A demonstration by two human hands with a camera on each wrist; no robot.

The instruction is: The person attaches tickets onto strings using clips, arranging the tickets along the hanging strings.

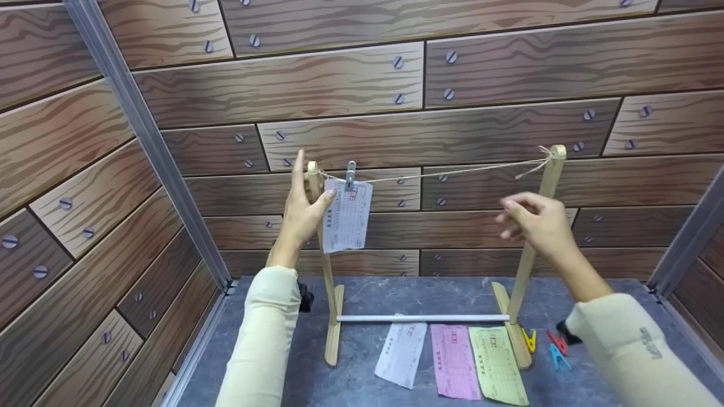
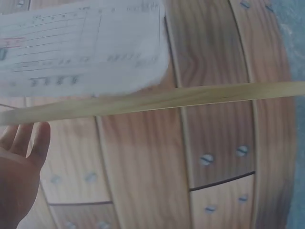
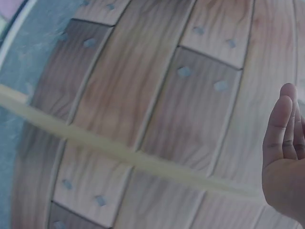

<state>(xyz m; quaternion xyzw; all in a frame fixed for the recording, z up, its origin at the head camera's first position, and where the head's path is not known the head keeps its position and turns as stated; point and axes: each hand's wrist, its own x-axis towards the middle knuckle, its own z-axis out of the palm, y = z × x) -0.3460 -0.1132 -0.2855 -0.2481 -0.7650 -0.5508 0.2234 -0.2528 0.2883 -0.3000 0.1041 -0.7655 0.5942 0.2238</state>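
Observation:
A white printed slip [image 1: 347, 223] hangs near the left end of a string [image 1: 452, 170], held there by a grey clothespin [image 1: 350, 176]. Beside the left wooden post [image 1: 330, 282] is my left hand [image 1: 302, 212], its index finger pointing up and its thumb tip at the slip's left edge. In the left wrist view the fingertips of that hand [image 2: 21, 171] come right up to the post [image 2: 190, 98]. My right hand [image 1: 540, 223] hangs in front of the right post [image 1: 548, 181], below the string, with fingers loosely bent and nothing in them.
On the grey tabletop [image 1: 362, 390] lie a white slip [image 1: 401, 353], a pink slip [image 1: 454, 362] and a green slip [image 1: 498, 364]. Yellow [image 1: 529, 341], red [image 1: 556, 342] and blue clothespins [image 1: 559, 358] lie beside the right foot [image 1: 517, 345]. A white bar [image 1: 424, 318] joins the posts low down.

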